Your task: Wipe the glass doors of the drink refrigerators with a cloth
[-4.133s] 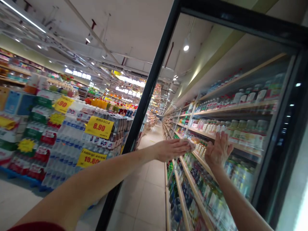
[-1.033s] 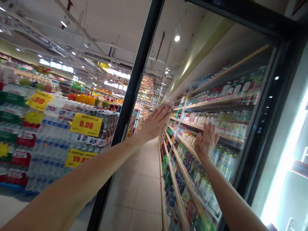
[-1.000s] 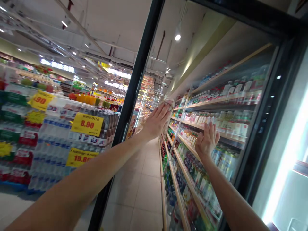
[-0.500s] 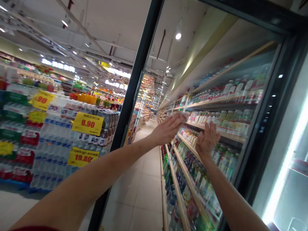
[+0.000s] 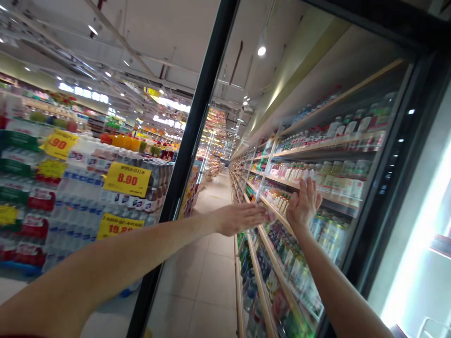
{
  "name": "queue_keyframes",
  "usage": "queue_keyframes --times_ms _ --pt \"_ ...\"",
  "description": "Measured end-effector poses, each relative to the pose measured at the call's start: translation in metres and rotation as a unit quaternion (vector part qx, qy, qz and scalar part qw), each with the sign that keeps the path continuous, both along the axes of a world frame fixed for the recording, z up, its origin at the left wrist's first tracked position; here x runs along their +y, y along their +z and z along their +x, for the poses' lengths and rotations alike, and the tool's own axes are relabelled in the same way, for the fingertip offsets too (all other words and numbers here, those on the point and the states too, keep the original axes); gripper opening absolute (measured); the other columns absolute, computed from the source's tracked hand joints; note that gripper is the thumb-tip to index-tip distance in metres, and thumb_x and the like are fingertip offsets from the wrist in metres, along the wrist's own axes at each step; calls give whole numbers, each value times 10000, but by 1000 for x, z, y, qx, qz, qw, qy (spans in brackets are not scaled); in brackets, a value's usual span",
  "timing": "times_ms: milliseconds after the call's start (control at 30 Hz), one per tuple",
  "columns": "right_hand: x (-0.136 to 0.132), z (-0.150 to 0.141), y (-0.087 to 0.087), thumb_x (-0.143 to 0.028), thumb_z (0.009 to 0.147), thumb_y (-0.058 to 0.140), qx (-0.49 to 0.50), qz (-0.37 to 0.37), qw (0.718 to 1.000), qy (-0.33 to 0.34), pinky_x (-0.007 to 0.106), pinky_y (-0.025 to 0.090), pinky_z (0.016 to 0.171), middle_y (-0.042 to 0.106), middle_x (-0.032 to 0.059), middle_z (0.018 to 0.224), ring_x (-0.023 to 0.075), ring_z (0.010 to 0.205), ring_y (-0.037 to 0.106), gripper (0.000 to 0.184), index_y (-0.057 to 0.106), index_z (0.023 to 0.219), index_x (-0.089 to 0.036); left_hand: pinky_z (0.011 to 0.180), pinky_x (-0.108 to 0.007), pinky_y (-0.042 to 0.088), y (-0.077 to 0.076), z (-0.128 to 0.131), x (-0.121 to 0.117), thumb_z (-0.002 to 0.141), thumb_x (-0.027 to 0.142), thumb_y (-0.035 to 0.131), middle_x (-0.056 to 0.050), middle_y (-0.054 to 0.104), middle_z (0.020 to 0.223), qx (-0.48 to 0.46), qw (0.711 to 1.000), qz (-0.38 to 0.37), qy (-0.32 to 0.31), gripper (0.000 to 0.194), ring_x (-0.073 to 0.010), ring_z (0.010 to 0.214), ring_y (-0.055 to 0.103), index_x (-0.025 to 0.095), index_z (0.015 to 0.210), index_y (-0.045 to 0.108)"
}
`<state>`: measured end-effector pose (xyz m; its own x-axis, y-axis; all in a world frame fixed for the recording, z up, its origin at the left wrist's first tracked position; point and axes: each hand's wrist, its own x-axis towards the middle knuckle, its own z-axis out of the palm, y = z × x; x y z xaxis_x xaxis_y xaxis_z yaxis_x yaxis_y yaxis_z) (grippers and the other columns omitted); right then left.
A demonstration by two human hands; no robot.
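Note:
A glass door (image 5: 225, 155) in a black frame stands in front of me. My left hand (image 5: 243, 218) is stretched flat at the pane, fingers straight and pointing right. Its fingertips are blurred, and a pale pinkish smear beside them cannot be made out. Slightly higher and to the right, my right hand (image 5: 303, 205) rests with its palm toward the glass and its fingers upward. Nothing shows in that hand. A gap separates the two hands. Behind them, through or in the glass, appear shelves with bottled drinks (image 5: 338, 171).
Stacked packs of bottled water (image 5: 75, 211) stand left of the door's black edge (image 5: 179, 188). Yellow price signs (image 5: 127, 179) hang on the stacks. A tiled aisle (image 5: 207, 263) runs away beyond the glass. A bright light strip (image 5: 416, 234) glows at the right.
My left hand has moved down across the pane, and its fingers have turned from up-right to nearly level. The right hand has stayed in about the same place.

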<state>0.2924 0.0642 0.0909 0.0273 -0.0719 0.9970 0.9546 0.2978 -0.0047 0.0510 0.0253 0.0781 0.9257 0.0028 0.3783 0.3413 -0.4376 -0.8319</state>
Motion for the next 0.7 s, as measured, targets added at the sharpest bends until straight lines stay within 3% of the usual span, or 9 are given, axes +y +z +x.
queue_keyframes --times_ms 100,233,300,367,433,500,600,633,700 --pt "-1 1 0 -287 852 319 -2 -1 1000 0 468 190 1054 399 118 1383 224 1315 299 479 399 1312 -182 1127 -313 124 16 -3 0 850 176 307 5 205 1472 -4 1000 -3 19 530 -144 1363 73 188 1375 244" --pt "0 2 0 -287 852 319 -4 -4 1000 5 477 180 1056 388 119 1391 230 1320 286 483 389 1318 -181 1110 -437 141 62 -2 4 866 179 306 -114 186 1470 -290 953 41 77 514 -232 1362 70 100 1368 236" --pt "0 2 0 -286 850 317 -3 -4 1000 11 483 173 1058 382 116 1395 230 1324 279 485 388 1319 -185 1113 -414 142 60 6 3 870 179 295 -113 211 1463 -261 962 50 65 499 -229 1361 88 88 1359 256" --pt "-1 2 0 -293 849 302 -1 -3 1000 24 488 178 1056 390 118 1389 230 1321 287 491 382 1322 -187 1120 -347 137 47 16 2 878 179 271 -64 239 1461 -113 992 47 35 491 -187 1360 111 114 1364 256" --pt "-1 3 0 -295 854 277 1 -1 999 48 491 187 1054 408 122 1376 227 1315 301 504 349 1340 -184 1118 -310 137 42 24 0 886 186 250 -23 242 1462 -23 999 44 22 487 -159 1359 124 143 1371 250" --pt "-2 10 0 -287 859 256 -4 0 997 74 483 205 1050 425 122 1364 219 1309 314 515 302 1361 -181 1114 -343 155 54 27 -1 889 194 254 -32 217 1470 -89 994 48 42 493 -180 1361 122 147 1379 228" --pt "-3 32 1 -297 851 288 -40 -15 996 72 461 242 1040 421 128 1364 217 1286 352 526 295 1363 -177 1102 -418 174 81 33 -1 889 207 280 -100 179 1474 -294 951 54 82 510 -240 1361 115 108 1383 204" --pt "-4 41 1 -302 847 301 -27 -18 998 57 472 242 1037 403 134 1375 225 1284 352 529 300 1361 -174 1101 -425 174 83 36 0 889 209 283 -116 180 1472 -322 941 53 85 512 -252 1359 117 91 1381 204" --pt "-4 58 0 -303 848 305 55 -19 998 20 526 221 1029 352 150 1403 253 1293 326 531 296 1362 -170 1106 -405 173 71 48 2 887 199 281 -119 206 1464 -273 958 50 68 507 -250 1356 129 68 1373 219"
